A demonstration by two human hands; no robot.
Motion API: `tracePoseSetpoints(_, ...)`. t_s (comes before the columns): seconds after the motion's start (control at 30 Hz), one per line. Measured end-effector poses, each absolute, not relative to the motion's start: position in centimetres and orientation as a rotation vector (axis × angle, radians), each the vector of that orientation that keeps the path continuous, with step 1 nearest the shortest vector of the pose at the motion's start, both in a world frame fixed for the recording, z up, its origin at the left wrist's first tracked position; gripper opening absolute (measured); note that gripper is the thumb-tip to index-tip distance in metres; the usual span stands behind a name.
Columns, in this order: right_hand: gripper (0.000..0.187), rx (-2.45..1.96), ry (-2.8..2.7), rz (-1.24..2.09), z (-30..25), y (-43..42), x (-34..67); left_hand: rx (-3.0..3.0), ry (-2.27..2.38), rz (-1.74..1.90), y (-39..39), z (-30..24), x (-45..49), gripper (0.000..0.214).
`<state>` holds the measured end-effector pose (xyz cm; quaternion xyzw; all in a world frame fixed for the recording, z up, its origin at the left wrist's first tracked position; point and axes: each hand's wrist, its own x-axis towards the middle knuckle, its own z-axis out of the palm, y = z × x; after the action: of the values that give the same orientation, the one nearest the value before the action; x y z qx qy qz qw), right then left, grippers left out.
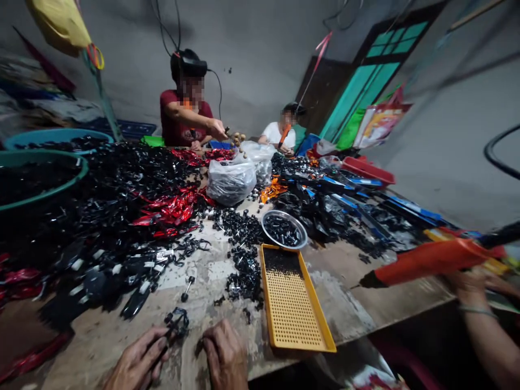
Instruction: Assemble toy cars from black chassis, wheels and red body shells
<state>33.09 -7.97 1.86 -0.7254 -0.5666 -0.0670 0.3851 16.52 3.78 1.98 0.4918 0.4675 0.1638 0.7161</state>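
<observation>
At the near table edge, my left hand pinches a small black plastic part between thumb and fingers. Beside it, on the right, my right hand rests with its fingers curled down toward the tabletop. Something dark shows at its fingertips, too small and blurred to name. A black axle with wheel-like ends lies just beyond the left hand. Right of my right hand stands a yellow perforated tray with tiny dark pieces at its far end.
Heaps of black parts and red shiny parts cover the left side. A clear round tub touches the tray's far end. At right, a co-worker's hand is by an orange power screwdriver. Two people sit across, behind plastic bags.
</observation>
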Motion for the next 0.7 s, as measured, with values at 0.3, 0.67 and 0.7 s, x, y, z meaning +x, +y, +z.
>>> tracePoseSetpoints(0.3, 0.018, -1.795, -1.162, 0.140, 5.3, -7.9, 34.1, 1.004, 0.998, 0.306, 4.1, 5.6, 16.2, 0.057)
tracePoseSetpoints(0.67, 0.015, -1.762, -1.014, 0.413, 5.9, -6.8, 34.3, 1.081, 0.909, 0.145, 4.8, 8.2, 16.6, 0.038)
tracePoseSetpoints(0.7, 0.015, -1.756, -1.027, 0.408, 6.1, -6.8, 34.3, 1.110, 0.904, 0.124, 4.9, 8.3, 16.8, 0.035)
